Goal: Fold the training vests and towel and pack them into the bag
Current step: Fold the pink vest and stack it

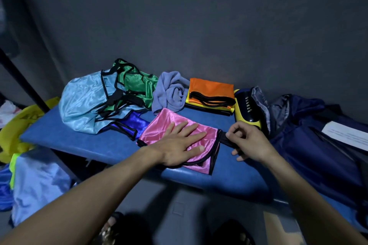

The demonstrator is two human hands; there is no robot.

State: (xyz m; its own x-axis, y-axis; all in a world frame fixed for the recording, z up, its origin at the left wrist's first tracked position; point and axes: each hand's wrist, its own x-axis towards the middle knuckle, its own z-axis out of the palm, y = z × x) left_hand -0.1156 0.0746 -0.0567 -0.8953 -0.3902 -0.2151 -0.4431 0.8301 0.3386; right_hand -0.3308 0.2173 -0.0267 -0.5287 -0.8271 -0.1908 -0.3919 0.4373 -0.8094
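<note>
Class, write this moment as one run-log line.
step: folding pink vest | left hand: pressing vest flat | right hand: pinching black strap | folded: orange vest | unfolded: towel

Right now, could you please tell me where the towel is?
The grey-blue towel lies crumpled at the back of the blue bench, between the green vest and the folded orange vest.

Pink vest [169, 125] half-folded on the worktop [79, 141]; behind it, crumpled grey towel [171, 91], folded orange vest [212, 87]; open navy bag [310, 141] at right.

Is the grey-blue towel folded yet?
No. The towel lies loosely rolled and crumpled between the green vest and the folded orange vest.
</note>
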